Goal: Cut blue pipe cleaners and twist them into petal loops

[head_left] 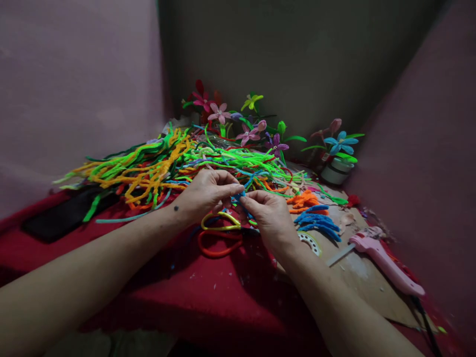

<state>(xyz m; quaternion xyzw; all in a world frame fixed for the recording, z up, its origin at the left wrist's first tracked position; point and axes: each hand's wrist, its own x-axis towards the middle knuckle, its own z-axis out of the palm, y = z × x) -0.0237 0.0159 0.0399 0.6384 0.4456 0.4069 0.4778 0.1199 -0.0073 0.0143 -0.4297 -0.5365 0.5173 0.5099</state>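
Note:
Between the fingertips of both hands is a small piece of blue pipe cleaner, mostly covered by the fingers. My left hand pinches it from the left, thumb pressed toward the forefinger. From the right, my right hand pinches the same piece. Scissors with one yellow and one red handle loop lie on the red cloth just below the hands. To the right of my right hand rest a bunch of blue pipe-cleaner pieces and a bunch of orange ones.
A large heap of coloured pipe cleaners spreads behind the hands. Pipe-cleaner flowers stand at the back. A pink glue gun lies on cardboard at right, near a tape roll. A black phone-like slab lies left.

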